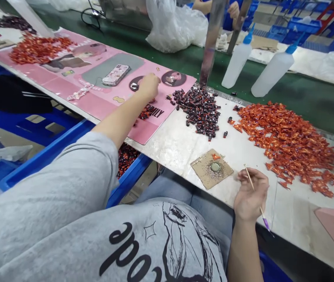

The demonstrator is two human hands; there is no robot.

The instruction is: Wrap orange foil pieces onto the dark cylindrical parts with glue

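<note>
My left hand (148,87) reaches onto a pink printed mat (96,103), its fingers bunched down beside a small dark heap (147,112). Whether those fingers hold anything is hidden. My right hand (250,194) pinches a thin wooden stick with a purple tip (253,188) above the steel tabletop (178,141). Closest to that hand lies a cardboard square (212,168) with a round metal dish on it. A mound of dark red-and-black capsule-like pieces (198,111) sits between my hands, and orange-red wrapped pieces (284,145) spread to its right.
Two white squeeze bottles with blue tips (237,62) stand on a green surface behind the table. A co-worker's hand (234,11) and a white plastic bag (173,27) are beyond them. A blue crate (126,158) holding dark pieces sits below the table edge.
</note>
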